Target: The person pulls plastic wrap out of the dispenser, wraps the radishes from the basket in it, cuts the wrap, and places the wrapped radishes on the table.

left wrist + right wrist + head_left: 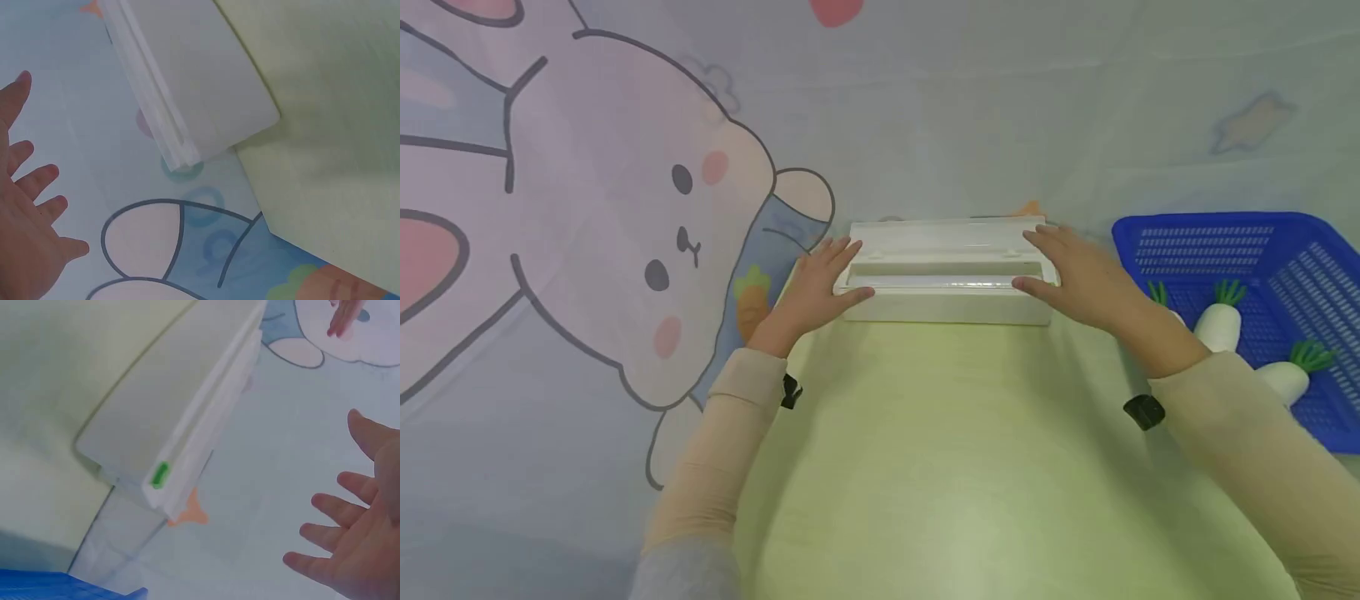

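Observation:
A long white cling film dispenser box point(947, 307) stands at the far edge of the pale green board, its lid point(947, 235) tipped back. A shiny film roll point(943, 282) shows in the slot. My left hand point(814, 287) is at the box's left end with fingers spread, thumb over the front edge in the head view. At the right end my right hand point(1086, 279) has its fingers spread too, thumb overlapping the box's corner. The wrist views show both hands with spread fingers and nothing in them. A small green mark point(160, 475) is on the box's right end.
A blue plastic basket point(1198, 221) stands at the right, holding several white radishes point(1219, 327) with green tops. The pale green board point(940, 467) lies in front of me. Under everything spreads a cloth point(925, 125) printed with a large rabbit.

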The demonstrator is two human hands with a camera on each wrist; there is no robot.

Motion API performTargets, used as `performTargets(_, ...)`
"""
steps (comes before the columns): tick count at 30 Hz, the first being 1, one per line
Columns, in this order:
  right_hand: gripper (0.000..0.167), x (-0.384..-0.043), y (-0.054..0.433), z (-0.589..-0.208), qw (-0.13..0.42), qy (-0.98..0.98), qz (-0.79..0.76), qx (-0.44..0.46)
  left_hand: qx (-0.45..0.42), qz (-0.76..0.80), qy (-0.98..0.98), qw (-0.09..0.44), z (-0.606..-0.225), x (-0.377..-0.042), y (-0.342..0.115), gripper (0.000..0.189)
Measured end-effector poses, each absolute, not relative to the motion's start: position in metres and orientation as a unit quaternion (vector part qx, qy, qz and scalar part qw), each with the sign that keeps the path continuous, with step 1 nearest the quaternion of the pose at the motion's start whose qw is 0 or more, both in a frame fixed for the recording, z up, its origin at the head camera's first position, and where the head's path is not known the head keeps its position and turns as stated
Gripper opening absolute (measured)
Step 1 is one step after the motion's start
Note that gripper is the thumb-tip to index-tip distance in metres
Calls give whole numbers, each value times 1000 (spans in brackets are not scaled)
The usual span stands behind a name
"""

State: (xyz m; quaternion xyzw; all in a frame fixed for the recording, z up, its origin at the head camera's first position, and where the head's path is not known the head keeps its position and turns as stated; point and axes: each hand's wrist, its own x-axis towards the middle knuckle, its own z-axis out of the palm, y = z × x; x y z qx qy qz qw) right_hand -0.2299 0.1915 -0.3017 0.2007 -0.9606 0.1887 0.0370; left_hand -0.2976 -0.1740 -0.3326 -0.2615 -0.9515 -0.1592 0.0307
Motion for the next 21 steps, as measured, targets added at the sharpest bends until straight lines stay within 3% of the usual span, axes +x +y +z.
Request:
performTargets(7, 57, -264, 189, -296, 44, -950, 236, 198, -222, -221, -950, 15, -321, -328, -188, 65)
performTargets(21, 46, -307, 206, -357, -58, -942, 309, 117, -150, -341, -925, -69, -370, -359, -184, 43)
